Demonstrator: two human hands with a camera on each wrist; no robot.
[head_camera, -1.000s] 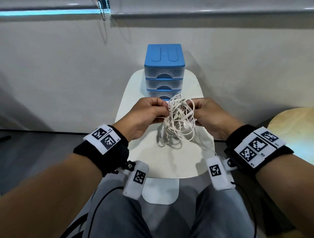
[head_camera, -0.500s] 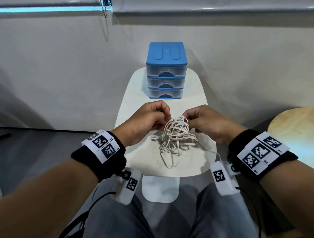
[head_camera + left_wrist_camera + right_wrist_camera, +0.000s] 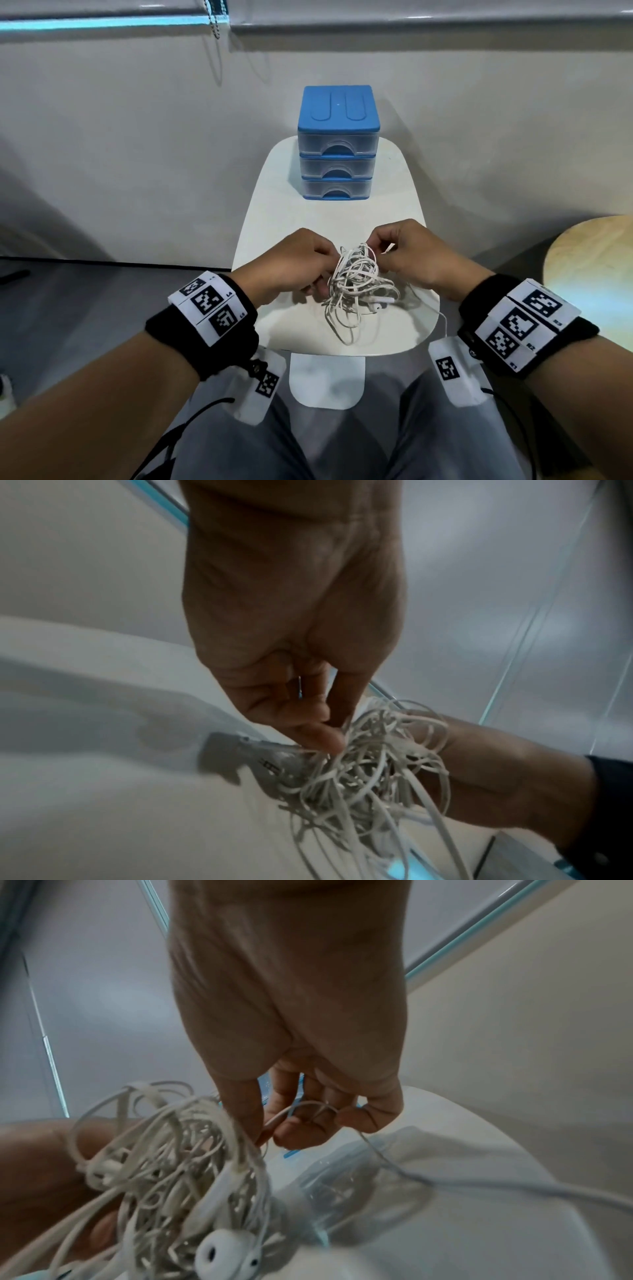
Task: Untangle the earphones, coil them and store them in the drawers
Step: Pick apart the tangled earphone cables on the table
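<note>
A tangled bundle of white earphones (image 3: 356,284) hangs between both hands just above the near part of the white table (image 3: 274,325). My left hand (image 3: 294,263) pinches the left side of the tangle (image 3: 369,767). My right hand (image 3: 407,253) pinches a strand at the tangle's top right, and a loose cord runs off through its curled fingers (image 3: 308,1118). Two earbuds (image 3: 226,1256) dangle at the bottom of the bundle. The blue-topped stack of three clear drawers (image 3: 337,144) stands at the far end of the table, all drawers closed.
The table is narrow, with a white foot plate (image 3: 325,380) below its near edge and my knees beneath. A round wooden stool (image 3: 592,270) stands to the right. A pale wall runs behind the drawers, with a bead chain (image 3: 214,20) hanging at the top.
Both hands came down and toward me with the tangle, away from the drawers. The bundle now hangs lower, its loops trailing onto the table.
</note>
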